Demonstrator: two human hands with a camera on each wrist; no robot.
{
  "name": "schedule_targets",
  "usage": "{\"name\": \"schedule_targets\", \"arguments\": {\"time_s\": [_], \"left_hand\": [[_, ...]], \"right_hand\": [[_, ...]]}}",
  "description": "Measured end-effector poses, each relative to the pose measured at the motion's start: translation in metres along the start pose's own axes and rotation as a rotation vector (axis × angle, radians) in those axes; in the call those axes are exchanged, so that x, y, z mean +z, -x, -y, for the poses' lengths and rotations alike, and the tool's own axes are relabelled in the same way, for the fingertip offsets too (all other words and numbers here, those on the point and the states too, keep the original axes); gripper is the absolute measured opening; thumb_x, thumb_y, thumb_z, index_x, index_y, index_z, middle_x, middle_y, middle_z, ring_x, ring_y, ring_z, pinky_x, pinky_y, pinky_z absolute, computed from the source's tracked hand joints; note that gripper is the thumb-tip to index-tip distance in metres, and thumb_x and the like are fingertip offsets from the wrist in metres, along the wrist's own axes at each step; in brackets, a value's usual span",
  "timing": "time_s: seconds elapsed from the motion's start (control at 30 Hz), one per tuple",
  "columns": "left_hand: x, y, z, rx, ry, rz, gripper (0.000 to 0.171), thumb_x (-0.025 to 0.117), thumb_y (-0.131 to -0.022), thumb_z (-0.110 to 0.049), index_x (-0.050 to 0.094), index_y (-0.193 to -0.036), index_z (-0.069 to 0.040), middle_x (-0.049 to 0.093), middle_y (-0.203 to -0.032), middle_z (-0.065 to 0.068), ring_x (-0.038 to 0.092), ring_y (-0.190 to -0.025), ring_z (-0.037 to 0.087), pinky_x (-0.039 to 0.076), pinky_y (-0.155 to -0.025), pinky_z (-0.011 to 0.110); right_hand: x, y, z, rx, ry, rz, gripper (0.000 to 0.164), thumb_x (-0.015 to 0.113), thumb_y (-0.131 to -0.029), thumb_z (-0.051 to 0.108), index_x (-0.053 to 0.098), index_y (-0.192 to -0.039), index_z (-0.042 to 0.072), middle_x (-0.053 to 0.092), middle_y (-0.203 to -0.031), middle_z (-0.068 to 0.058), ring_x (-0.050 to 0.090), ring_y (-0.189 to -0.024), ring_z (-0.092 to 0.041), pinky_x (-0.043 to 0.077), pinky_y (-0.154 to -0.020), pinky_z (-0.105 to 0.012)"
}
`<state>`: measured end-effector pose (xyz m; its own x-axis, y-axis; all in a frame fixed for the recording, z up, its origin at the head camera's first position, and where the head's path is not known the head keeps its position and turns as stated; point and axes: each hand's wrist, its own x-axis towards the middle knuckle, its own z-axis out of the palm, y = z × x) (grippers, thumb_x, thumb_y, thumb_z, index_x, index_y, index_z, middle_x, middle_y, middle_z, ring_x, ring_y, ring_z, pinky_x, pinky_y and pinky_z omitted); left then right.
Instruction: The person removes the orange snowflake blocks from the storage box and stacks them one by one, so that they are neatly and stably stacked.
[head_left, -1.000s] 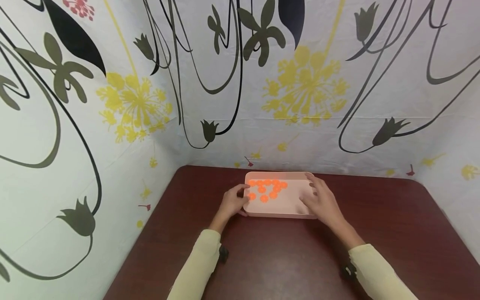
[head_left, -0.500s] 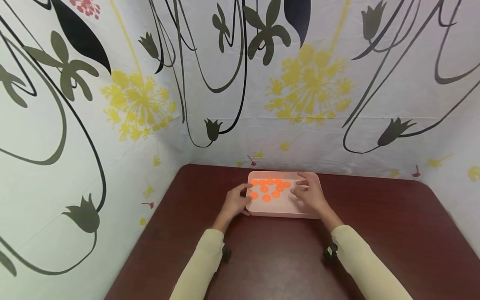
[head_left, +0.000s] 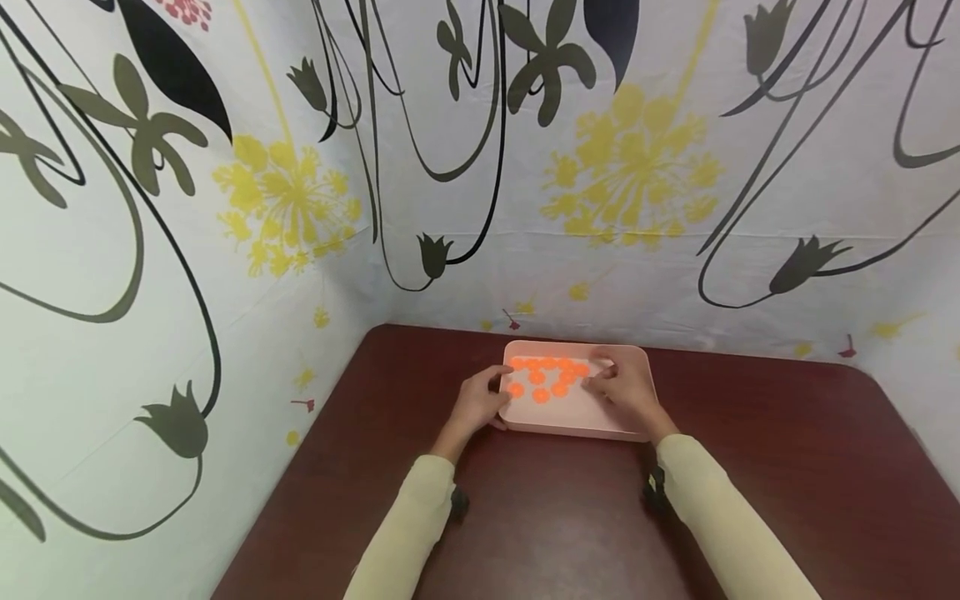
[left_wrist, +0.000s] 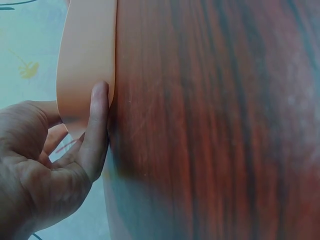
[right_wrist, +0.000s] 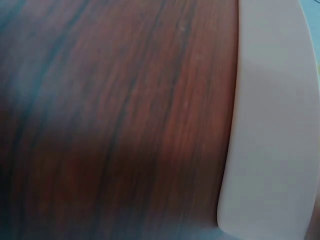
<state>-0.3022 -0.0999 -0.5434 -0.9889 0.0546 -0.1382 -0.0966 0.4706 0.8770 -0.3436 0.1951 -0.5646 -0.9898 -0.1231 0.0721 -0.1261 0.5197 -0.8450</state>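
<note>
A shallow pink tray (head_left: 577,417) lies near the far edge of the table, with several orange discs (head_left: 541,396) spread over its left half. My left hand (head_left: 478,402) grips the tray's left end; in the left wrist view a finger of that hand lies along the tray's outer wall (left_wrist: 85,60). Reaching over the tray's right half, my right hand (head_left: 628,390) has its thumb and forefinger bent and apart, close beside the rightmost discs. In the right wrist view the tray's side (right_wrist: 272,120) fills the right part, and the hand is almost wholly out of frame.
The dark red-brown wooden table (head_left: 555,517) extends around the tray. Behind it and to the left hang white sheets (head_left: 487,192) printed with flowers and leaves. Dark wrist devices (head_left: 654,487) sit below the pale sleeves (head_left: 720,508).
My right hand has moved left over the tray, from its right end toward the discs, its fingers drawing in. The left hand stays on the tray's left end. The head view has shifted slightly.
</note>
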Motion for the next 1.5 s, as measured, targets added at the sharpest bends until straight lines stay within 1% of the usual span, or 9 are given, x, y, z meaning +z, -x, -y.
{"name": "schedule_targets", "arguments": {"time_s": [0.17,0.4,0.5,0.63,0.7,0.97,1.1,1.27,1.5], "left_hand": [[0.002,-0.001,-0.001,-0.01,0.007,0.006,0.051,0.069,-0.099,-0.004,0.063,-0.146,-0.023,0.059,-0.146,0.011,0.069,-0.056,0.021,0.063,-0.05,0.039],[0.003,0.0,-0.002,-0.005,0.005,-0.006,0.051,0.068,-0.099,-0.003,0.063,-0.146,-0.021,0.06,-0.144,0.011,0.068,-0.056,0.021,0.063,-0.049,0.039],[0.003,0.002,-0.002,-0.006,0.006,-0.006,0.052,0.068,-0.098,-0.003,0.062,-0.147,-0.02,0.059,-0.145,0.012,0.068,-0.058,0.022,0.063,-0.049,0.038],[0.002,0.002,-0.002,-0.015,0.011,-0.006,0.053,0.068,-0.098,-0.002,0.062,-0.147,-0.02,0.058,-0.148,0.012,0.069,-0.064,0.022,0.063,-0.05,0.039],[0.002,0.001,-0.001,-0.021,0.013,-0.007,0.054,0.067,-0.097,-0.001,0.062,-0.147,-0.02,0.057,-0.147,0.012,0.069,-0.064,0.022,0.063,-0.05,0.039],[0.004,-0.001,0.0,-0.015,0.011,-0.019,0.055,0.066,-0.096,0.0,0.063,-0.147,-0.021,0.058,-0.146,0.011,0.069,-0.063,0.02,0.063,-0.049,0.039],[0.006,0.0,-0.001,-0.004,0.005,-0.018,0.054,0.066,-0.096,-0.001,0.063,-0.146,-0.02,0.059,-0.142,0.012,0.069,-0.064,0.021,0.063,-0.048,0.038],[0.007,0.0,-0.001,-0.005,0.012,-0.015,0.053,0.066,-0.097,-0.001,0.063,-0.146,-0.021,0.06,-0.138,0.012,0.069,-0.065,0.022,0.063,-0.048,0.039],[0.007,0.0,-0.001,-0.006,0.007,-0.025,0.053,0.065,-0.097,0.0,0.063,-0.146,-0.021,0.06,-0.136,0.013,0.067,-0.062,0.021,0.063,-0.048,0.039]], "right_hand": [[0.0,-0.001,0.001,0.079,0.035,0.045,0.062,0.079,-0.095,0.015,0.054,-0.152,0.01,0.07,-0.09,-0.013,0.059,-0.067,-0.016,0.049,-0.055,-0.027],[0.003,-0.006,0.001,0.109,0.093,0.031,0.055,0.081,-0.094,0.022,0.062,-0.145,0.013,0.069,-0.107,-0.011,0.057,-0.075,-0.02,0.048,-0.059,-0.026],[0.005,-0.008,0.001,0.125,0.103,0.025,0.053,0.081,-0.093,0.023,0.064,-0.143,0.014,0.07,-0.108,-0.011,0.054,-0.077,-0.02,0.047,-0.059,-0.025],[0.006,-0.006,0.002,0.1,0.095,0.014,0.053,0.082,-0.092,0.019,0.065,-0.142,0.011,0.072,-0.115,-0.016,0.054,-0.075,-0.02,0.045,-0.058,-0.024],[0.007,-0.005,0.003,0.093,0.104,-0.001,0.052,0.082,-0.092,0.019,0.067,-0.141,0.01,0.073,-0.121,-0.014,0.055,-0.077,-0.019,0.045,-0.059,-0.023],[0.009,-0.002,0.003,0.084,0.146,-0.042,0.046,0.082,-0.092,0.021,0.071,-0.136,0.009,0.075,-0.127,-0.012,0.063,-0.094,-0.023,0.048,-0.079,-0.026],[0.01,-0.003,0.001,0.099,0.149,-0.061,0.04,0.083,-0.091,0.023,0.075,-0.129,0.012,0.077,-0.119,-0.009,0.064,-0.093,-0.022,0.049,-0.077,-0.026],[0.01,-0.003,0.0,0.128,0.187,-0.066,0.036,0.083,-0.091,0.028,0.075,-0.124,0.015,0.076,-0.101,-0.007,0.059,-0.084,-0.021,0.046,-0.07,-0.028],[0.011,-0.004,0.001,0.073,0.256,-0.094,0.032,0.082,-0.092,0.029,0.076,-0.12,0.015,0.077,-0.105,-0.007,0.063,-0.088,-0.023,0.047,-0.077,-0.033]]}}
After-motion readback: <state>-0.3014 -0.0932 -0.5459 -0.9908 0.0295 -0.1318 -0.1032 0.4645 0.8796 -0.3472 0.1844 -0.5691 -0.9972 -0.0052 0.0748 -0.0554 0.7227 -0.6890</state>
